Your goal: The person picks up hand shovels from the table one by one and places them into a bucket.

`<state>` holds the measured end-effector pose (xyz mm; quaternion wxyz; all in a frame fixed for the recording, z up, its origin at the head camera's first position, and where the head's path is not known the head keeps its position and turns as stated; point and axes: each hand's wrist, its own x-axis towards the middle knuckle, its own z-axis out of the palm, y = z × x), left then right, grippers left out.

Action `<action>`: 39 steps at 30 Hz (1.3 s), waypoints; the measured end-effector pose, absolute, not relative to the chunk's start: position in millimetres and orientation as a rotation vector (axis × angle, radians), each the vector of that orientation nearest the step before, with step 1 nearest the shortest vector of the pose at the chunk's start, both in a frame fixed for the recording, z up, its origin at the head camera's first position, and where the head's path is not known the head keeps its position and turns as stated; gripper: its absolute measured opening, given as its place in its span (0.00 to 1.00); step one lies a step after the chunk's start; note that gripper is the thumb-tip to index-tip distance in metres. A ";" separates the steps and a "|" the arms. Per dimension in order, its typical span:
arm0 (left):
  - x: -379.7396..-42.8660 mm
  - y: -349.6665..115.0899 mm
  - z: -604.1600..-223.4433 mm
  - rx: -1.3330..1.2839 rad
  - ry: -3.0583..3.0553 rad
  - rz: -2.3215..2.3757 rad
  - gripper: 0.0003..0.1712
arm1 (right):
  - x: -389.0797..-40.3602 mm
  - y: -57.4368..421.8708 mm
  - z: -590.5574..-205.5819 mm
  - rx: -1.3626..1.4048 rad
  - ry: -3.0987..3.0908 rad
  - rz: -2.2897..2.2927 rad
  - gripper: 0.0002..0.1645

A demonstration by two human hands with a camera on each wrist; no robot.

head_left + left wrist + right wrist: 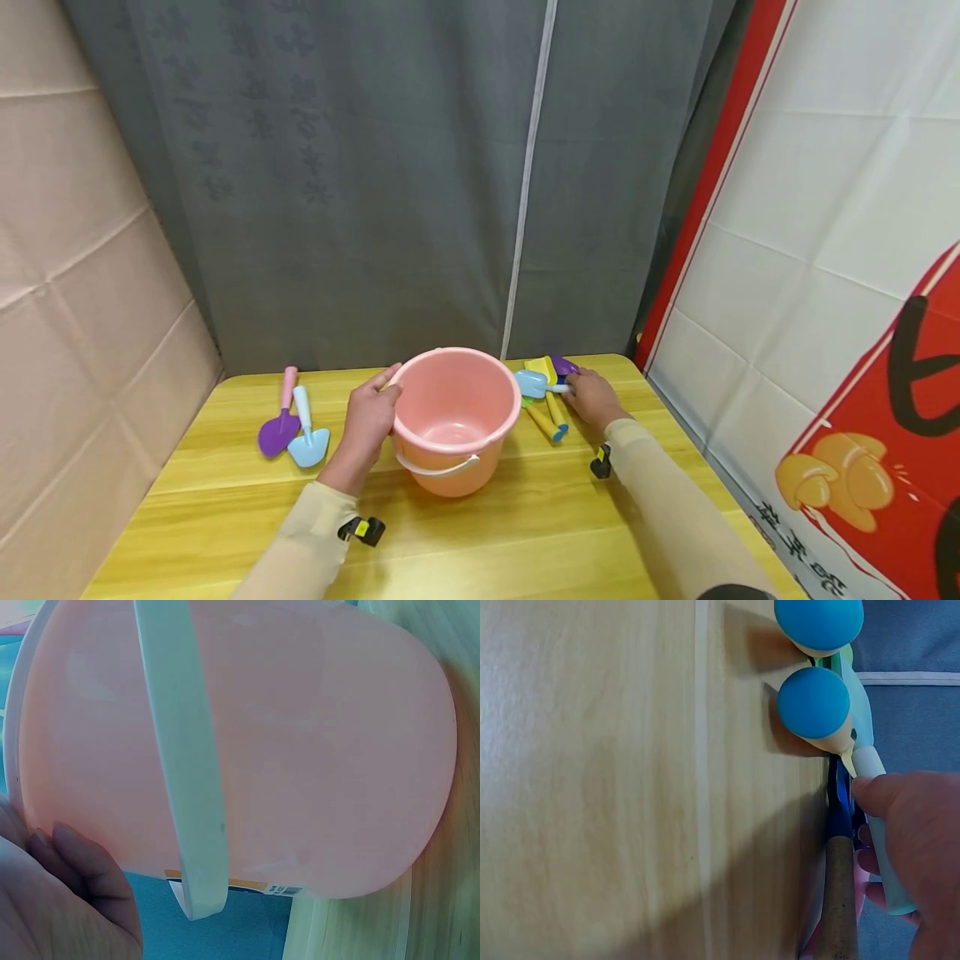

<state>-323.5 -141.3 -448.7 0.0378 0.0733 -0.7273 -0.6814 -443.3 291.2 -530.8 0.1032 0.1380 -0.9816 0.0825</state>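
- Head view: the pink bucket stands upright near the middle of the bench, its white carrying loop hanging down the side nearest you.
- Your left grip holds the bucket at the left of its rim; in the left wrist view its fingers are partly curled, tips against the outer wall.
- Your right grip is closed round the pale handle of a light-blue shovel, thumb on one side and fingers curled on the other.
- That shovel is just right of the bucket, over a cluster with two yellow handles tipped in blue and a purple tool behind. You cannot tell whether it is lifted free of the others.
- Left of the bucket, a purple spade and a pale-blue spade lie side by side, neither held.
- As for progress, you seem to be at an early stage: the bucket is steadied and one shovel is in hold. No tool shows inside the bucket, and the others on both sides lie unheld, so most of the work looks left.
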 end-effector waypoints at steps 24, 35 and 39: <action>-324.8 -141.3 -449.9 0.207 -2.228 -2.064 0.27 | -437.4 292.4 -520.2 0.366 -2.850 0.502 0.17; -324.6 -140.9 -448.4 0.204 -2.220 -2.076 0.28 | -430.8 281.9 -496.9 0.388 -2.830 0.605 0.19; -324.2 -140.9 -448.1 0.207 -2.223 -2.074 0.28 | -427.7 277.5 -485.6 0.399 -2.813 0.616 0.19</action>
